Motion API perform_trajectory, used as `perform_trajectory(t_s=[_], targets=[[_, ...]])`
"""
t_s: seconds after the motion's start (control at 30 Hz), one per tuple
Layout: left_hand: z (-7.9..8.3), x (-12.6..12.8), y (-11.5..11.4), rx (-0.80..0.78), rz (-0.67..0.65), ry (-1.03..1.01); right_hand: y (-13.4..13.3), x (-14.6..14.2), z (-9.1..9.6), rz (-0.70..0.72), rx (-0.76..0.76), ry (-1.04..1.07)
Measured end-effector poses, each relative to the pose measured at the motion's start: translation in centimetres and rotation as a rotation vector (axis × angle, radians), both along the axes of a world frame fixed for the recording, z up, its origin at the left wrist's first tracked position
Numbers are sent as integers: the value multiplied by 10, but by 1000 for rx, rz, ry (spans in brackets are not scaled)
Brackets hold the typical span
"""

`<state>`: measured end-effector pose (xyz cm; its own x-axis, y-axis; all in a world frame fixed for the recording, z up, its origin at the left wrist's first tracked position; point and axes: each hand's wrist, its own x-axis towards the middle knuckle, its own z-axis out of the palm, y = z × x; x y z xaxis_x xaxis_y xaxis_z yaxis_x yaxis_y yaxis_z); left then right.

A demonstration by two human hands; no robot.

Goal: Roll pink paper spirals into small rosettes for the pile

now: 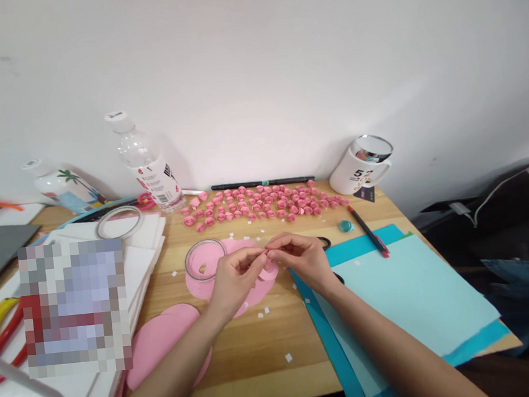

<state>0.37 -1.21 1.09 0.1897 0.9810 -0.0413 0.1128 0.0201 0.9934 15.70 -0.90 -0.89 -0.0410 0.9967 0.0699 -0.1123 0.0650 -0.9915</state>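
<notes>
My left hand (235, 279) and my right hand (301, 257) meet over the middle of the wooden table (278, 341), fingertips pinched together on a small pink paper piece (267, 255). Under them lie pink paper circles (161, 339). A round glass lid (204, 260) rests just left of my left hand. Beyond the hands, several small rolled pink paper roses (265, 201) are spread in rows near the wall.
Light blue and teal paper sheets (409, 297) lie to the right with a red pen (368, 231) and a small teal cap (346, 226). A white mug (359, 167), a black marker (263, 183), two plastic bottles (146, 163), a tape ring (119, 222) and stacked white sheets (143, 254) surround them.
</notes>
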Motion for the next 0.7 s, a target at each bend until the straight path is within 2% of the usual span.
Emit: perform_trajectory(t_s=[0.2, 0.47, 0.7], targets=[[0, 0, 0, -15, 58, -13, 0, -2, 3, 9, 7, -71], [4, 1, 0, -36, 14, -42, -1, -1, 0, 2, -59, 37], [1, 0, 1, -55, 1, -64, 0, -1, 0, -15, 4, 30]])
